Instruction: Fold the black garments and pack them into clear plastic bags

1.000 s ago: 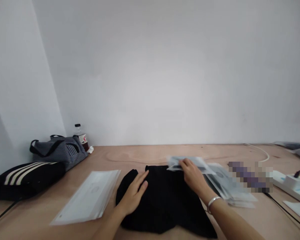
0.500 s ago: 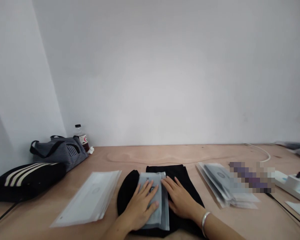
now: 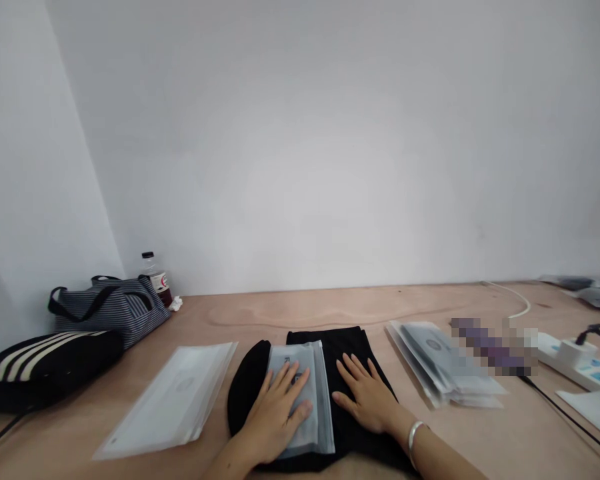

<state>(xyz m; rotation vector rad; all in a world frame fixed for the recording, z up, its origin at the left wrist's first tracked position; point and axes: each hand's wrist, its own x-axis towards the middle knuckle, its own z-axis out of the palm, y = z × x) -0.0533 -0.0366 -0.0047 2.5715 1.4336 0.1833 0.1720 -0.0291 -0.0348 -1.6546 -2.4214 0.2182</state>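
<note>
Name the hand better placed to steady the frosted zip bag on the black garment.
Left, likely: the left hand lies on the frosted zip bag; the right hand rests beside it on the black garment.

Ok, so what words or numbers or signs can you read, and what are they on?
"R" or "F", sideways, I can't tell which: on the clear bag under the left hand; the next letter is partly covered.
Round marks on the left bag stack and right bag stack: too faint to read.
Red sign on the bottle label: too small to read.
No readable numbers.
</note>
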